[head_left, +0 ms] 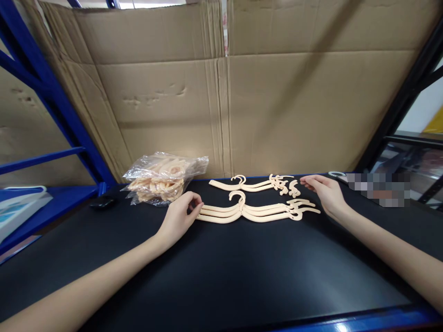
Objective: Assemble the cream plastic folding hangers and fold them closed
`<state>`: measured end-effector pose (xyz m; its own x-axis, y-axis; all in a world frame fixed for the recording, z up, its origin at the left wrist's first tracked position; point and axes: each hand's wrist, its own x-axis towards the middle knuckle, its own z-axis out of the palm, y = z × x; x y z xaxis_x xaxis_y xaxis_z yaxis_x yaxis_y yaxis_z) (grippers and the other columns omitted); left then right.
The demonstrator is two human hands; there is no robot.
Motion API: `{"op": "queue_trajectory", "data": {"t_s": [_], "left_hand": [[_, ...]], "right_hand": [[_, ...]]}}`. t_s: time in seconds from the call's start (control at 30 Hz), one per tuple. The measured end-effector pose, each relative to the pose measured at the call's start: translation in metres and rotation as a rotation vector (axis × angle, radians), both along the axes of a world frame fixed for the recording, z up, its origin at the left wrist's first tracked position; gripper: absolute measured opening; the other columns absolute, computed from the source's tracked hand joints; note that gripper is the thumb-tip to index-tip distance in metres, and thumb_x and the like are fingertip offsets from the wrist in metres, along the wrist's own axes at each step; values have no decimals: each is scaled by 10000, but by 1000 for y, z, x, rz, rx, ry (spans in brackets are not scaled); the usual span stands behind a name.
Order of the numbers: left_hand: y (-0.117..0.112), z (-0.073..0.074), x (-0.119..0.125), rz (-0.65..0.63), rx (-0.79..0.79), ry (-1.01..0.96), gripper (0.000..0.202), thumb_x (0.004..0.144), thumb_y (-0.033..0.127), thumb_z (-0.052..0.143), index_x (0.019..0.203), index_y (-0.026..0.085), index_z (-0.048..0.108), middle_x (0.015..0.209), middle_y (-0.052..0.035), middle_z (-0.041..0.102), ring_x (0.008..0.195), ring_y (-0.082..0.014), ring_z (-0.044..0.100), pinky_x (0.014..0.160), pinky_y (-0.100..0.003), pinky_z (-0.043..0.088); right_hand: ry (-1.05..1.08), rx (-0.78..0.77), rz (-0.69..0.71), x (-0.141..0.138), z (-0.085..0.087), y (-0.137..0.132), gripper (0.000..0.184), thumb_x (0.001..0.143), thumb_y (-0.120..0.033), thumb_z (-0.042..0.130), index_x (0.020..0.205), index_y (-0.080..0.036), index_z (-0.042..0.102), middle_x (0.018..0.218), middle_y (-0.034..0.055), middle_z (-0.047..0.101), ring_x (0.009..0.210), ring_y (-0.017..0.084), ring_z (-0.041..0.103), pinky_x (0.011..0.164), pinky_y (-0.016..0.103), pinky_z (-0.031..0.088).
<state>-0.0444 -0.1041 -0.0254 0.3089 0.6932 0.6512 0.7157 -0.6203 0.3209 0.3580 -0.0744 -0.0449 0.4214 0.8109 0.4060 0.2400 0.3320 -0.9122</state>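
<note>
Several cream plastic clothes hangers (265,218) lie lined up on the black table, their hooks pointing away from me. My left hand (180,216) is at their left ends, with thumb and fingers curled together around the tips. Its fingers partly cover those ends. Small cream pieces with curved arms (301,207) lie at the right ends of the hangers. My right hand (325,193) is just to the right of the loose pieces, fingers stretched out and nothing visible in it. Behind the front group lies another set of cream hangers (226,186).
A clear plastic bag (162,177) of cream parts stands at the back left, near a dark mouse-like object (103,202). More small cream pieces (284,185) lie at the back. Cardboard (311,101) walls off the far side; a blue frame (58,106) rises on the left.
</note>
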Motion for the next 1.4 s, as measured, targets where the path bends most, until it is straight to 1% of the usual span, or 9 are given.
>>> {"op": "queue_trajectory", "data": {"t_s": [0.17,0.33,0.4,0.43,0.5,0.57,0.8,1.1,1.4], "left_hand": [[-2,-5,-1,-41,37,35,99,760,156,527,670,192,514,603,45,540,539,-103,508,535,-204,406],[-6,-4,2,-44,70,58,184,837,204,493,653,193,492,624,20,542,572,-123,526,571,-233,440],[-8,-2,4,-98,37,142,115,868,258,495,873,177,577,872,-50,647,816,-179,613,737,-284,495],[-8,-1,5,-130,5,211,208,883,288,488,1033,173,574,1060,-89,646,1001,-216,596,862,-331,480],[-10,-1,6,-172,-91,372,399,922,344,438,1291,194,460,1364,-106,509,1289,-262,419,1059,-435,343],[-10,-2,6,-166,-200,494,477,955,381,361,1406,227,336,1473,-76,396,1378,-263,296,1118,-496,227],[-18,1,8,-123,-374,596,502,987,389,225,1459,218,245,1526,-54,283,1422,-227,179,1125,-483,219],[-17,1,7,-119,-297,533,521,975,375,286,1469,226,217,1518,-69,297,1411,-259,204,1108,-544,226],[4,7,5,-122,-154,334,460,956,355,322,1354,155,436,1432,-100,453,1351,-247,359,1108,-426,311]], "right_hand": [[-8,5,14,-1,0,-1,158,663,-330,616,684,-202,705,723,39,684,755,197,605,763,334,466],[-6,-2,17,-3,1,-2,156,649,-330,621,676,-200,702,721,38,684,756,193,598,750,324,457],[-4,-3,15,-3,1,-2,159,647,-332,619,675,-199,701,719,38,683,754,192,595,749,323,454],[-1,-4,12,-3,1,-2,163,646,-335,618,675,-198,701,718,39,683,754,192,593,748,323,452],[5,-9,11,-3,1,-2,169,641,-341,621,675,-197,703,720,39,683,755,193,591,746,324,451],[9,-11,12,-3,2,-2,171,637,-344,625,674,-197,704,720,40,684,756,195,591,746,328,451],[8,-4,12,-1,1,-1,175,634,-346,621,676,-198,703,722,34,682,747,189,594,741,321,455],[-95,-53,6,20,8,8,167,689,-318,593,719,-183,687,756,51,690,761,194,619,730,317,475],[-875,-193,173,32,18,21,198,786,-292,552,900,-213,693,936,32,709,785,177,627,742,287,474]]}}
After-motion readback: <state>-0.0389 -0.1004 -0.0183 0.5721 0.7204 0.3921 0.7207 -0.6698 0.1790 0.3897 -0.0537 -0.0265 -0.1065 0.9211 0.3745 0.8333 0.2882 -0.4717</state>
